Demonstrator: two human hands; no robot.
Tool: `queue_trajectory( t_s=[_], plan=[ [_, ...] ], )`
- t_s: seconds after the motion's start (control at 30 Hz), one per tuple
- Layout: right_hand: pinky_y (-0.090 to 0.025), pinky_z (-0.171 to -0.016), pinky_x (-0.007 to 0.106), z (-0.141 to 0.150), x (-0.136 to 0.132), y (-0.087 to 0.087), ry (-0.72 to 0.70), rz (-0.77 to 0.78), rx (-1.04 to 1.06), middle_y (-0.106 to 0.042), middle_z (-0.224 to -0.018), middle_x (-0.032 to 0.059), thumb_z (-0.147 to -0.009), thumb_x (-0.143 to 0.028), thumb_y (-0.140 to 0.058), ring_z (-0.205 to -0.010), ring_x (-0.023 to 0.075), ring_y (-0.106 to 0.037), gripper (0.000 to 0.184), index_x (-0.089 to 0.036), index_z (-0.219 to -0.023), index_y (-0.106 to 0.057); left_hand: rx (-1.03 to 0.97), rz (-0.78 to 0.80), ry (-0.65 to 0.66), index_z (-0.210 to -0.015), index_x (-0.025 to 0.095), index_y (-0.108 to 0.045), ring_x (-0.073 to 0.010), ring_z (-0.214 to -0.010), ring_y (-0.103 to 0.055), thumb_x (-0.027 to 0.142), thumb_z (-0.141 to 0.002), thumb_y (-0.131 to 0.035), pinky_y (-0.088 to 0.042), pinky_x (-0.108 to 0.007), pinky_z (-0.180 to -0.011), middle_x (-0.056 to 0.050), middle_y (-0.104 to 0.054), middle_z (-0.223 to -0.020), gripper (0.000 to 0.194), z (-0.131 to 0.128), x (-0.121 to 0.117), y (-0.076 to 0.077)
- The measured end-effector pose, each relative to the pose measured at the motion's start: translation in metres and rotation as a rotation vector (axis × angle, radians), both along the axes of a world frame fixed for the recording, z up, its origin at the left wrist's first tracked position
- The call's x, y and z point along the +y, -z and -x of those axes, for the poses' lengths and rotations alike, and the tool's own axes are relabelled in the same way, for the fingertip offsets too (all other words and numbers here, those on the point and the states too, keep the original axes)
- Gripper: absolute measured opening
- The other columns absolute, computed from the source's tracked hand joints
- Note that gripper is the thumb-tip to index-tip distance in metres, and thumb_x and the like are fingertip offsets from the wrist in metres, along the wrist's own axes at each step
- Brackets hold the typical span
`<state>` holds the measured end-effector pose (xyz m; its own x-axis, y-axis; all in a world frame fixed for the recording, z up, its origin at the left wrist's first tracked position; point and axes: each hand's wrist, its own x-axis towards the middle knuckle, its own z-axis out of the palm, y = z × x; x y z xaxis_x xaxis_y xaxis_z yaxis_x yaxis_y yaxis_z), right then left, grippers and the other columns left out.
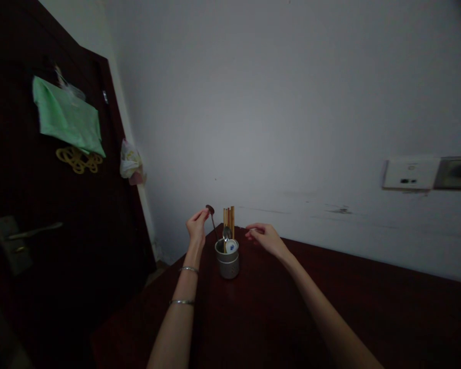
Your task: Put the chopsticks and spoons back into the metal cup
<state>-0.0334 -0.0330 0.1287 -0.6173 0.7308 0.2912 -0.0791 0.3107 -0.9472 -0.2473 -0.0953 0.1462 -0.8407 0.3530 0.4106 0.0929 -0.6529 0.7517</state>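
A grey utensil holder (229,267) stands upright near the far corner of the dark table. Several wooden chopsticks (230,218), a metal spoon (226,233) and a white spoon with a blue pattern (231,247) stick out of it. To its left, my left hand (197,225) is closed at the dark brown head of a long-handled spoon (210,209), whose thin handle slants down into the holder. My right hand (266,239) is right of the holder, apart from it, fingers partly bent with a gap between index finger and thumb; nothing shows in it.
The dark red table (253,318) meets a pale wall (272,128). At left is a dark door (100,215) with a lever handle (34,231) and a hanging green cloth (67,115). A plastic bag (130,161) hangs by the frame. A socket plate (409,173) is on the right.
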Motion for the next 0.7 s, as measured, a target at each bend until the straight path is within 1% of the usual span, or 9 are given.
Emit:
queue_trajectory(
  t_s=[0.1, 0.17, 0.23, 0.3, 0.37, 0.43, 0.53, 0.63, 0.7],
  plan=[
    [-0.048, -0.062, 0.024, 0.001, -0.004, -0.006, 0.031, -0.082, 0.069, -0.067, -0.076, 0.0065, -0.071, -0.015, -0.048, -0.067, 0.0126, -0.061, 0.024, -0.012, -0.092, -0.059, 0.003, -0.082, -0.080, -0.070, 0.011, -0.066, -0.0126, -0.069, -0.059, 0.027, -0.053, -0.072, -0.046, -0.028, -0.073, -0.004, -0.065, -0.070, 0.024, -0.010, -0.008, -0.021],
    [-0.048, -0.067, 0.026, 0.001, -0.011, -0.012, 0.024, -0.130, 0.116, -0.067, -0.080, 0.0067, -0.071, -0.018, -0.050, -0.072, 0.0138, -0.062, 0.026, -0.013, -0.094, -0.060, 0.022, -0.114, -0.119, -0.072, 0.011, -0.067, -0.0125, -0.069, -0.059, 0.029, -0.053, -0.073, -0.046, -0.028, -0.073, -0.004, -0.065, -0.071, 0.027, -0.022, -0.015, -0.034],
    [-0.048, -0.069, 0.027, 0.002, -0.022, -0.019, -0.029, -0.140, 0.156, -0.067, -0.086, 0.0070, -0.071, -0.023, -0.053, -0.076, 0.0149, -0.062, 0.028, -0.014, -0.097, -0.060, 0.050, -0.136, -0.141, -0.074, 0.010, -0.067, -0.0124, -0.068, -0.059, 0.030, -0.052, -0.073, -0.046, -0.028, -0.071, -0.005, -0.065, -0.072, 0.030, -0.036, -0.020, -0.046],
    [-0.049, -0.065, 0.026, 0.004, -0.035, -0.024, -0.122, -0.102, 0.180, -0.066, -0.088, 0.0070, -0.071, -0.030, -0.056, -0.077, 0.0153, -0.062, 0.033, -0.015, -0.100, -0.059, 0.076, -0.159, -0.146, -0.074, 0.010, -0.067, -0.0118, -0.066, -0.058, 0.030, -0.053, -0.073, -0.046, -0.027, -0.069, -0.004, -0.065, -0.070, 0.029, -0.050, -0.024, -0.053],
    [-0.049, -0.059, 0.025, 0.006, -0.047, -0.028, -0.218, -0.040, 0.180, -0.066, -0.085, 0.0063, -0.068, -0.035, -0.060, -0.073, 0.0148, -0.061, 0.039, -0.015, -0.101, -0.058, 0.096, -0.164, -0.156, -0.073, 0.011, -0.067, -0.0109, -0.063, -0.057, 0.030, -0.055, -0.072, -0.045, -0.025, -0.066, -0.004, -0.065, -0.069, 0.028, -0.062, -0.025, -0.057],
    [-0.048, -0.054, 0.023, 0.010, -0.055, -0.028, -0.271, 0.006, 0.168, -0.065, -0.078, 0.0044, -0.064, -0.035, -0.064, -0.066, 0.0135, -0.061, 0.040, -0.014, -0.098, -0.059, 0.107, -0.147, -0.168, -0.073, 0.010, -0.067, -0.0106, -0.062, -0.057, 0.031, -0.056, -0.071, -0.045, -0.024, -0.064, -0.004, -0.065, -0.068, 0.027, -0.071, -0.024, -0.058],
    [-0.046, -0.048, 0.021, 0.016, -0.060, -0.024, -0.246, 0.030, 0.177, -0.063, -0.068, 0.0013, -0.060, -0.034, -0.068, -0.057, 0.0115, -0.058, 0.034, -0.015, -0.086, -0.061, 0.097, -0.116, -0.180, -0.075, 0.010, -0.067, -0.0114, -0.064, -0.058, 0.030, -0.057, -0.070, -0.045, -0.024, -0.064, -0.005, -0.065, -0.070, 0.027, -0.079, -0.023, -0.057],
    [-0.046, -0.046, 0.021, 0.020, -0.058, -0.018, -0.203, 0.035, 0.192, -0.061, -0.064, 0.0004, -0.058, -0.036, -0.069, -0.054, 0.0108, -0.056, 0.030, -0.014, -0.076, -0.062, 0.080, -0.096, -0.191, -0.075, 0.010, -0.067, -0.0122, -0.065, -0.058, 0.029, -0.057, -0.070, -0.045, -0.024, -0.064, -0.005, -0.066, -0.070, 0.026, -0.081, -0.021, -0.055],
    [-0.046, -0.046, 0.021, 0.020, -0.055, -0.016, -0.195, 0.031, 0.194, -0.061, -0.063, 0.0002, -0.058, -0.037, -0.068, -0.054, 0.0109, -0.056, 0.028, -0.014, -0.072, -0.061, 0.093, -0.070, -0.158, -0.074, 0.011, -0.067, -0.0124, -0.065, -0.058, 0.030, -0.057, -0.070, -0.045, -0.024, -0.064, -0.004, -0.066, -0.071, 0.026, -0.080, -0.020, -0.054]
  ],
)
